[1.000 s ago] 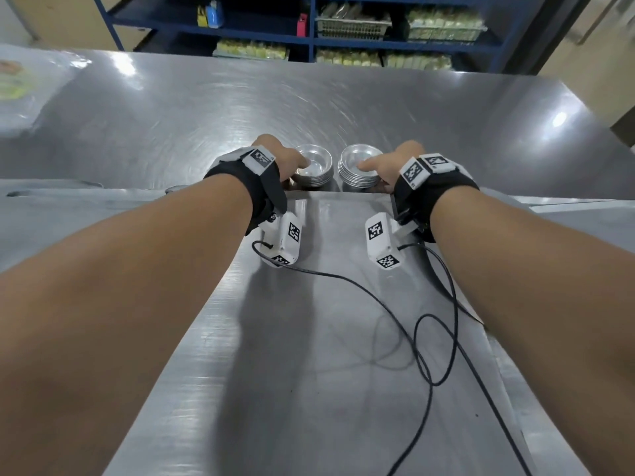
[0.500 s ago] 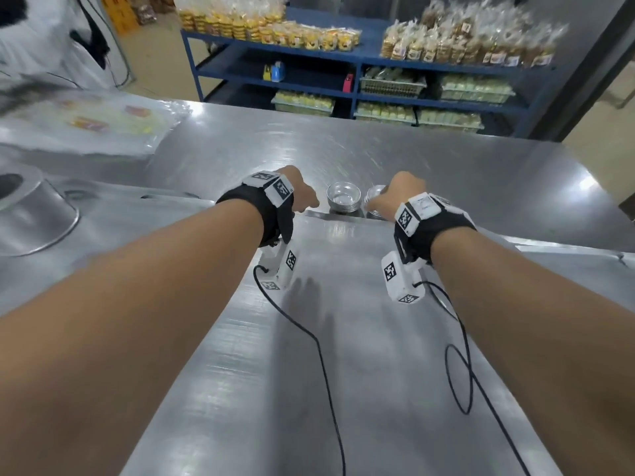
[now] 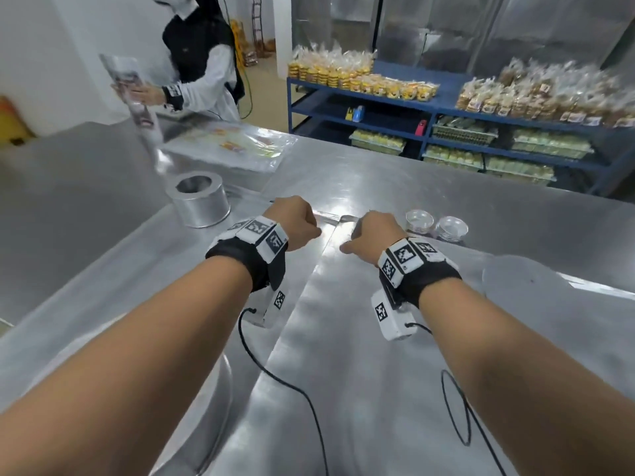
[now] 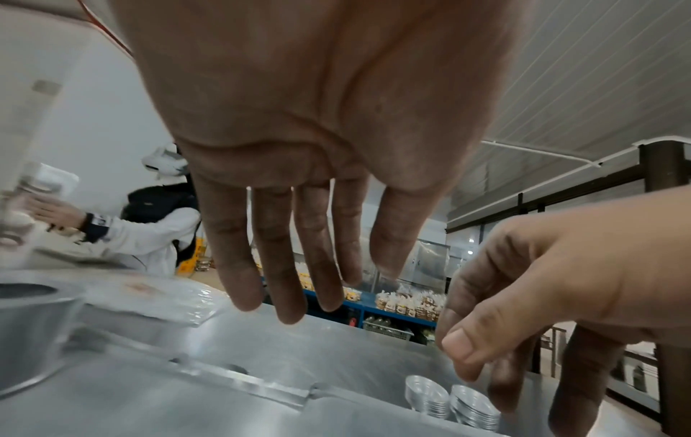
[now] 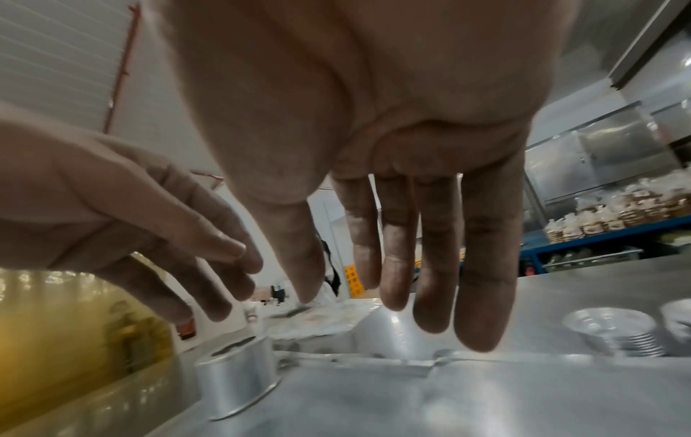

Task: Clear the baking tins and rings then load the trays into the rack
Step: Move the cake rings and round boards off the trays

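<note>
Steel trays lie nearest: the right-hand tray (image 3: 360, 389) runs its long axis away from the person, and both forearms reach out over it toward its far end. A second tray (image 3: 147, 290) lies alongside on the left, the two meeting at a raised seam.

Left hand (image 3: 294, 221) hangs above the far edge near that seam. The left wrist view shows its fingers (image 4: 284, 266) straight and slightly spread, tips pointing down, clear of the metal. It holds nothing.

Right hand (image 3: 372, 235) hangs just beside it over the far corner of the right-hand tray. The right wrist view shows its fingers (image 5: 475, 281) extended and empty; contact with the tray edge cannot be confirmed.

Beyond the left hand, a baking ring (image 3: 199, 200) stands upright on the left tray, to the left of and farther than the left hand, which is the nearer hand. The ring is not yet cleared.

Beyond the right hand, two stacks of small tins (image 3: 434, 225) stand on the table (image 3: 378, 176), just off the tray's far edge and right of the right hand.

Judgement: the next move turns on the ring, a leftward reach for the left hand, before either tray can be lifted.

Farthest, another person (image 3: 202, 60) works at the table end; blue shelving (image 3: 446, 108) holds bagged goods.
</note>
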Motion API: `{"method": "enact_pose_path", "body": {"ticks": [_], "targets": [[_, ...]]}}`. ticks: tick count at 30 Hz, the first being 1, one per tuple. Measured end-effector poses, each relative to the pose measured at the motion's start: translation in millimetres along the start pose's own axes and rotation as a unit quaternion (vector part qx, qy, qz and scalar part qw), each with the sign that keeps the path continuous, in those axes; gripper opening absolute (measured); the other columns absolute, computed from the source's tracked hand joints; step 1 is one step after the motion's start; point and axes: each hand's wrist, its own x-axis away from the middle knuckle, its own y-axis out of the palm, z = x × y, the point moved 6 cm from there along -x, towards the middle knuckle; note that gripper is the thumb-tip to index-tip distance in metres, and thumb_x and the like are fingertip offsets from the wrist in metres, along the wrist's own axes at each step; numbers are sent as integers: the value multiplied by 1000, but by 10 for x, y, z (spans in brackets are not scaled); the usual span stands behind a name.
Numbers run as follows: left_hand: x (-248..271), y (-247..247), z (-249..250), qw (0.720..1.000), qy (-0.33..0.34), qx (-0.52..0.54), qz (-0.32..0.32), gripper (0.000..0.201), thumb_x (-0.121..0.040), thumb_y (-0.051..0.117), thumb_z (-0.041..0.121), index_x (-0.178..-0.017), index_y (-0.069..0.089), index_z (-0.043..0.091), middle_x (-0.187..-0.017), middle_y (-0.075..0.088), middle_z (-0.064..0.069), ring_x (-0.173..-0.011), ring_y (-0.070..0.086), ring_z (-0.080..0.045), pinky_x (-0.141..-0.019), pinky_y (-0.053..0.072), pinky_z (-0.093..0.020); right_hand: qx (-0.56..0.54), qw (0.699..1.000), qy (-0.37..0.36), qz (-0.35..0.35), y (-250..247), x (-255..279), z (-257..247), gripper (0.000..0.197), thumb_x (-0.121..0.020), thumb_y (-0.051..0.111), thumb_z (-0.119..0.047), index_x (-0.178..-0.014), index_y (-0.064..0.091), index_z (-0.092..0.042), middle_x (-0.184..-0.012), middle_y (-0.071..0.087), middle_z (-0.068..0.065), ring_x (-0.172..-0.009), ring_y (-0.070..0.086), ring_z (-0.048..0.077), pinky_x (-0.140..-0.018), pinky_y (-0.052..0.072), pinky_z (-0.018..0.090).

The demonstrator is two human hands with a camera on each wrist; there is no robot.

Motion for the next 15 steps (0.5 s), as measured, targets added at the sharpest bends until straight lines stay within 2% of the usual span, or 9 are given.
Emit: {"method": "enact_pose_path", "body": {"ticks": [1,3,5,12,13,15], "targets": [[169,-61,-147,1000,-4,-6,5,21,-91,66,25,-103,76,11,-105,73,-6,-91,63,-21,-73,46,-28,-4,1000,-12,-3,75,128,-168,32,-73,79,-35,-90,69,-9,-93,66,5,-76,65,20,-63,52,26],[475,-173,-476,999,-19,-18,26,22,-91,66,26,-104,75,10,-107,72,-6,-94,63,-22,-78,49,-29,-9,999,-36,-12,236,378,-493,32,-74,77,-34,-88,72,-5,-94,66,5,-83,67,23,-70,57,31],[770,-227,-841,998,-44,-27,40,23,-91,65,27,-106,71,11,-110,70,-7,-101,63,-26,-82,50,-31,-15,998,-54,-20,413,640,-784,31,-77,74,-32,-94,72,-6,-95,65,6,-90,66,25,-77,57,32],[1684,-70,-2136,989,-140,-43,26,37,-89,65,31,-122,61,14,-122,63,-10,-116,56,-30,-97,47,-37,-14,995,-81,-62,1191,1349,-1541,36,-79,72,-36,-102,67,-10,-103,64,5,-91,66,27,-82,58,38],[1814,-25,-2293,985,-160,-56,23,40,-89,64,34,-124,58,15,-124,60,-11,-119,54,-31,-99,46,-39,-9,994,-84,-71,1303,1419,-1615,36,-78,72,-38,-100,66,-11,-102,63,4,-91,66,28,-82,57,37],[2066,71,-2555,976,-199,-90,15,43,-88,62,37,-126,55,16,-127,56,-12,-121,50,-35,-100,45,-43,7,992,-87,-87,1504,1534,-1723,32,-77,72,-40,-88,61,-12,-88,58,3,-85,64,29,-75,56,34]]}}
